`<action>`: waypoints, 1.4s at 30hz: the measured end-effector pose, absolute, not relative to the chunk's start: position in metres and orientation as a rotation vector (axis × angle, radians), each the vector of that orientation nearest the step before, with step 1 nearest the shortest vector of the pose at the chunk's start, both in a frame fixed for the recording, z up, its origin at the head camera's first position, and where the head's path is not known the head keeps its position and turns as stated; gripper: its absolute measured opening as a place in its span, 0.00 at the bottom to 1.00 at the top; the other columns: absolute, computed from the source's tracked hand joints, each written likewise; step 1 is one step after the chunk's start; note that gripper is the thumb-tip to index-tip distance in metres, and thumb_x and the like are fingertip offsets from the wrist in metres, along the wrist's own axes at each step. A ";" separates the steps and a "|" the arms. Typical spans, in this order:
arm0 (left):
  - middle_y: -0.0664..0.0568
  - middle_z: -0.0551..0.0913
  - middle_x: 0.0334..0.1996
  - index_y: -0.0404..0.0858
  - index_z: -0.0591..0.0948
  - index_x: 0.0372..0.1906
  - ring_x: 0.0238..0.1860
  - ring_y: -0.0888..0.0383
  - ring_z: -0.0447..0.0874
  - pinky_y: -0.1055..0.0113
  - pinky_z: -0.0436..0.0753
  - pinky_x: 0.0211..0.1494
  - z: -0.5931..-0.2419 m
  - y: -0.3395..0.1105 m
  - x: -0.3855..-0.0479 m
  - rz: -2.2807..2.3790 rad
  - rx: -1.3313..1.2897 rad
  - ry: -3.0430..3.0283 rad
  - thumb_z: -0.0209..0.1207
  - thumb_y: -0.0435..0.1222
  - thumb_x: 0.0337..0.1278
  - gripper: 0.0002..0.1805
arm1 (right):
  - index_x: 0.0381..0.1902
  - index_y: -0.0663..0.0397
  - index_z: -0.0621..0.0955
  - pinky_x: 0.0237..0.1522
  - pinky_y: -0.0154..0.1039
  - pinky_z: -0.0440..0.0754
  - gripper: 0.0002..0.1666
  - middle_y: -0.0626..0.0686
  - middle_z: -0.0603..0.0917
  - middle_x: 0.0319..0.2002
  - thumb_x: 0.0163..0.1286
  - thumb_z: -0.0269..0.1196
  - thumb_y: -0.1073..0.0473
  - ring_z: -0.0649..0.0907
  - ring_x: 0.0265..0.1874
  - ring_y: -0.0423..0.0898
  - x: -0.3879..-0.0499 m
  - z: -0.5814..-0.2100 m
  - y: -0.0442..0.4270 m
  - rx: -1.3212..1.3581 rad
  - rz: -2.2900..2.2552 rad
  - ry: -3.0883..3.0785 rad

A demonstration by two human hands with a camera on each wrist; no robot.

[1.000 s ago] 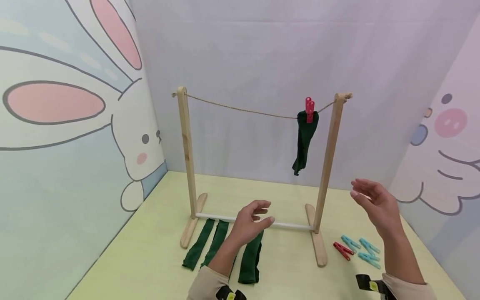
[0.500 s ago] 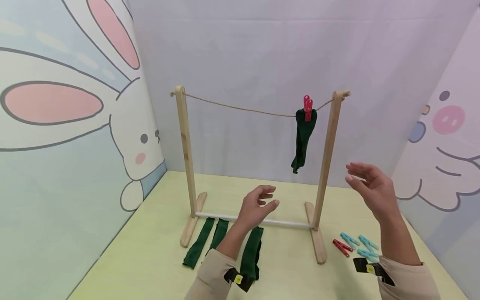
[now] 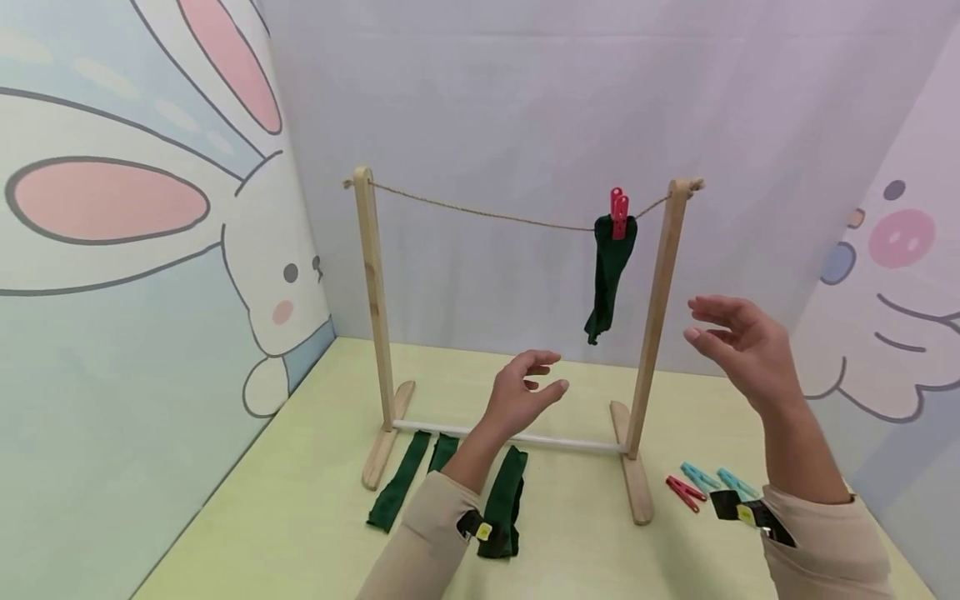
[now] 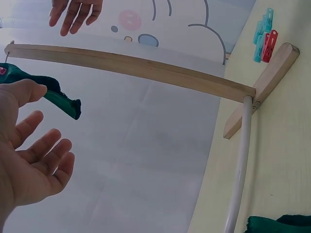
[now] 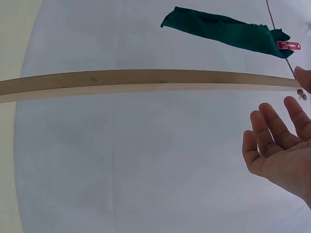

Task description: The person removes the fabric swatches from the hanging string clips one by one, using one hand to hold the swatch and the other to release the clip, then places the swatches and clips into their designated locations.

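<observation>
A dark green sock [image 3: 611, 275] hangs near the right end of a twine line [image 3: 480, 213], held there by a red clothespin [image 3: 619, 218]. My left hand [image 3: 521, 396] is in the air in front of the rack, below and left of that sock, fingers loosely bent around nothing. To the right of the right post, my right hand [image 3: 746, 350] is raised, also holding nothing. Beneath the left arm lie more green socks [image 3: 401, 483] on the table, partly hidden by the sleeve. The right wrist view shows the hanging sock [image 5: 223, 34] apart from the right hand [image 5: 282, 141].
The wooden rack has a left post [image 3: 375, 300], a right post [image 3: 657, 317] and a white bottom bar [image 3: 570, 444]. Right of its foot lie a red clothespin [image 3: 686, 493] and blue clothespins [image 3: 701, 477], partly behind the right sleeve. A pale curtain [image 3: 480, 100] hangs behind.
Both hands have risen; the left has also moved slightly right and away from me. The hanging sock and rack stay as they were, and the right sleeve now covers some blue clothespins.
</observation>
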State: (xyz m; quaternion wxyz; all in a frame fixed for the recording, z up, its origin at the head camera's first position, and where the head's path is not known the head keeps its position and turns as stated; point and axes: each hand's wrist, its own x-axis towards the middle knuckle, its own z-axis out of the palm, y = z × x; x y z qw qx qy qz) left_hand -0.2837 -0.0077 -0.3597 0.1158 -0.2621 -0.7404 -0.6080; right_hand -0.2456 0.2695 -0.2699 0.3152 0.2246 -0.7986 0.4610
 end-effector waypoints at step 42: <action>0.57 0.81 0.44 0.41 0.77 0.52 0.41 0.61 0.80 0.67 0.75 0.39 -0.335 0.059 -0.324 -1.821 -0.673 -1.985 0.65 0.28 0.47 0.23 | 0.51 0.72 0.75 0.45 0.28 0.75 0.23 0.60 0.79 0.48 0.55 0.62 0.79 0.77 0.47 0.50 -0.262 -0.188 0.239 0.933 1.539 -1.693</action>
